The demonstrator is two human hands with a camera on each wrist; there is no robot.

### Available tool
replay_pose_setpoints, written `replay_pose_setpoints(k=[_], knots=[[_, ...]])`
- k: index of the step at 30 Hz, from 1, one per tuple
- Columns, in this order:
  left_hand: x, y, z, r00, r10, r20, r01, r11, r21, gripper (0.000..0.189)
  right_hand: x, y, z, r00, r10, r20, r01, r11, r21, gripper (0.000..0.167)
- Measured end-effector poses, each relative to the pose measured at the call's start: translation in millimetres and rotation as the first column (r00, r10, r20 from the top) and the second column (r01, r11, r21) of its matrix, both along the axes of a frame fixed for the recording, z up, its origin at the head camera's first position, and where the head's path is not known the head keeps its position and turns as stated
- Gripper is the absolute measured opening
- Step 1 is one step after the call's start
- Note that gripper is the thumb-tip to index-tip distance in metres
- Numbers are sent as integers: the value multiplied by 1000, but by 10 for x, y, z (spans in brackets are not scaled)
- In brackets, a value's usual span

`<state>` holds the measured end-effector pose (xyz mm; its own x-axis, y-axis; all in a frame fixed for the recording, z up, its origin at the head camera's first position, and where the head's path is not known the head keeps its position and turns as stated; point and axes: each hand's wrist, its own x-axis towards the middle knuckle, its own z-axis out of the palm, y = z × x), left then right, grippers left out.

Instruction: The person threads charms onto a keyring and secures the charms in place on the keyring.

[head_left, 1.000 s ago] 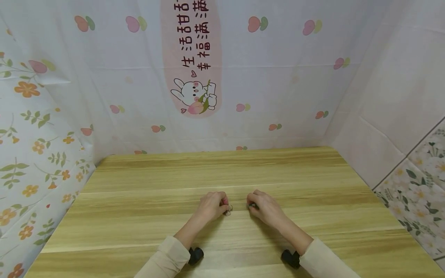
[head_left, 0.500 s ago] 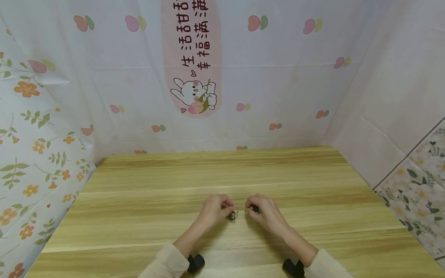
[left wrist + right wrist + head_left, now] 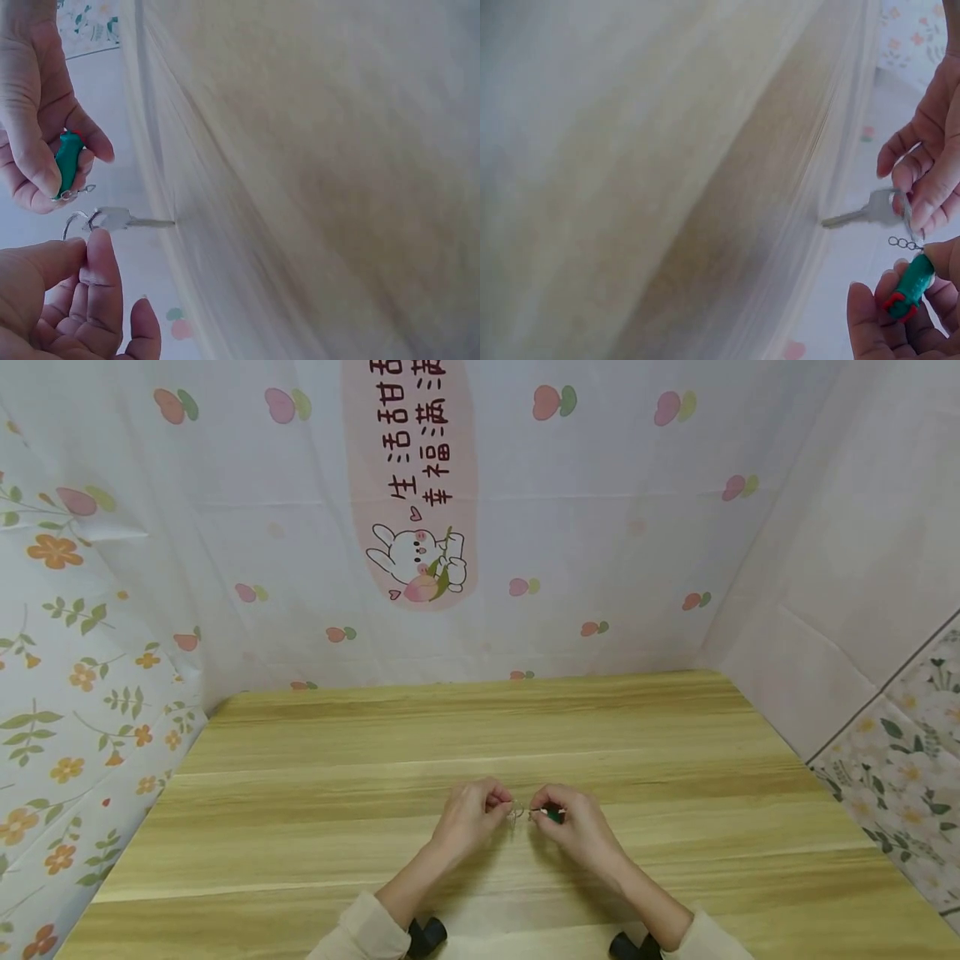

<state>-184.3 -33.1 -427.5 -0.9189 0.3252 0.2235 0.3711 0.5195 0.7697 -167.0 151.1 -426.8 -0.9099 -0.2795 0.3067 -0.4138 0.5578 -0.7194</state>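
My left hand [image 3: 467, 818] pinches a metal key ring [image 3: 73, 222] between thumb and index finger. From the ring hangs a silver key [image 3: 112, 218], its blade pointing down in the left wrist view. Facing it, my right hand [image 3: 581, 822] holds a small green charm with red trim [image 3: 911, 285], gripped between thumb and fingers. A short metal link chain [image 3: 904, 243] sticks out of the charm's end, close to the key ring. In the head view a small gap shows between ring and chain; the wrist views do not settle whether they touch.
Both hands are above a wood-grain table [image 3: 315, 827]. A white printed cloth [image 3: 637, 527] hangs behind it, and a floral cloth [image 3: 67, 710] borders the left side. Black wrist straps [image 3: 427, 937] show at the sleeves.
My left hand has moved right, bringing the key ring and key closer to my right hand. The green charm and its chain show more clearly between the right fingers.
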Motion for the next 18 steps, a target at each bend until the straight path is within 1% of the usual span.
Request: replay_pose_setpoints(k=[4, 9, 14, 18], knots=[[32, 23, 6, 998, -19, 55, 14, 995, 95, 5, 26, 9, 8, 999, -38, -6, 38, 999, -24, 15], [68, 60, 30, 990, -48, 135, 23, 983, 183, 5, 46, 17, 19, 997, -67, -39, 65, 996, -53, 17], [105, 89, 48, 972, -92, 217, 28, 959, 282, 3, 64, 22, 26, 996, -76, -52, 72, 995, -68, 17], [120, 103, 41, 955, -139, 262, 37, 932, 361, 5, 66, 34, 21, 993, -77, -86, 71, 995, -72, 20]])
